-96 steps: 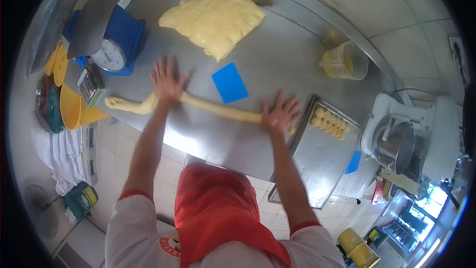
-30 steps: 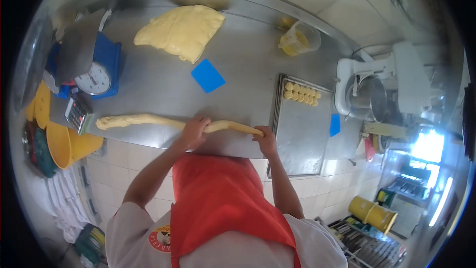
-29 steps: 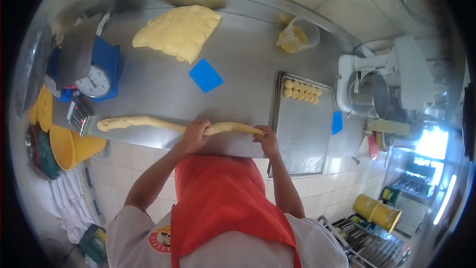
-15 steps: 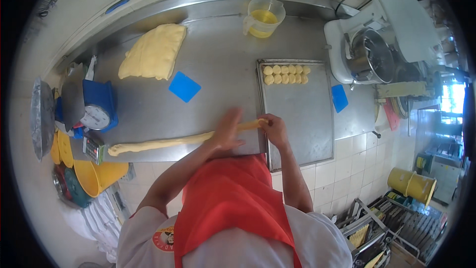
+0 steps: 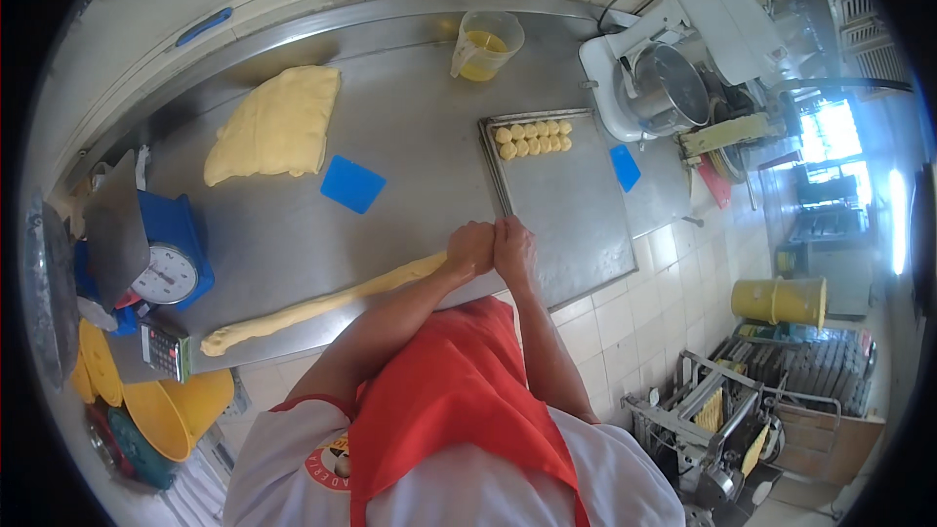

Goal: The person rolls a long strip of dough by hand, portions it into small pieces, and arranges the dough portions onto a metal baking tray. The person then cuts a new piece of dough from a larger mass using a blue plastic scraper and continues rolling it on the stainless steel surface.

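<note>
My left hand point(image 5: 468, 250) and right hand point(image 5: 513, 247) are pressed together, pinching the end of the dough rope point(image 5: 322, 304) just beside the baking tray point(image 5: 576, 205). The rope lies on the steel table point(image 5: 410, 127), running away from the tray. It looks soft and stretchy, so I think it tears easily; hold it near the thick end.

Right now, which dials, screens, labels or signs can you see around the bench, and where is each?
Weighing scale: left end of the steel bench, blue body, round white dial, grey pan on top.
Calculator: just below the scale at the bench edge, small, grey, with a dark screen strip.
Round badge: on the person's white shirt, red and yellow.
No packages or wall signs in view.
</note>
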`<state>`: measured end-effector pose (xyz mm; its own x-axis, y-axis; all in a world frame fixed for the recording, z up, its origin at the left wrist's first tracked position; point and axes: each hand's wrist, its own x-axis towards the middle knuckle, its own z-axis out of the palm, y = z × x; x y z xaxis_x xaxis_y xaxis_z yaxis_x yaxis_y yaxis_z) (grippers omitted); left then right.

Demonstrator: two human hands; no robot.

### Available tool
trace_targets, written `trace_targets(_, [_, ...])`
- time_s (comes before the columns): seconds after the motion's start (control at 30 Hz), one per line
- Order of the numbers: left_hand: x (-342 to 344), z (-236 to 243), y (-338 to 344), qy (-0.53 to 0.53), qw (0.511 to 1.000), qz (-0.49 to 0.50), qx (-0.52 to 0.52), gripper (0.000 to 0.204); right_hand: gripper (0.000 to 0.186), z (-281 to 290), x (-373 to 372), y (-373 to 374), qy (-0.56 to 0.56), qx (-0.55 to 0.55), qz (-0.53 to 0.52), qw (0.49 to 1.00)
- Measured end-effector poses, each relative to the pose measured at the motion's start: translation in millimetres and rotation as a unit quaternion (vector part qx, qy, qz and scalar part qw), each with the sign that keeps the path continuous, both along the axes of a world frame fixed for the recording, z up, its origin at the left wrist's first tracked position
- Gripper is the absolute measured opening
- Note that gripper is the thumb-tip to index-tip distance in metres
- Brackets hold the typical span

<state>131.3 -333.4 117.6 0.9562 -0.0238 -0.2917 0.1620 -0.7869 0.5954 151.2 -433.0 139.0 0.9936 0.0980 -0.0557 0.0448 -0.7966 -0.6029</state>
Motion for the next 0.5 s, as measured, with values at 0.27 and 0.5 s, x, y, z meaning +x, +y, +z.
trace_targets(0.27, [28,-2,23,0.051,0.995,-0.079,0.014,0.021,0.027,-51,30,-29,-0.022,-0.168,0.223,0.96])
trace_targets(0.5, [55,-46,72,0.12,0.985,0.121,-0.025,0.035,0.023,-22,57,-38,0.258,0.285,0.123,0.915])
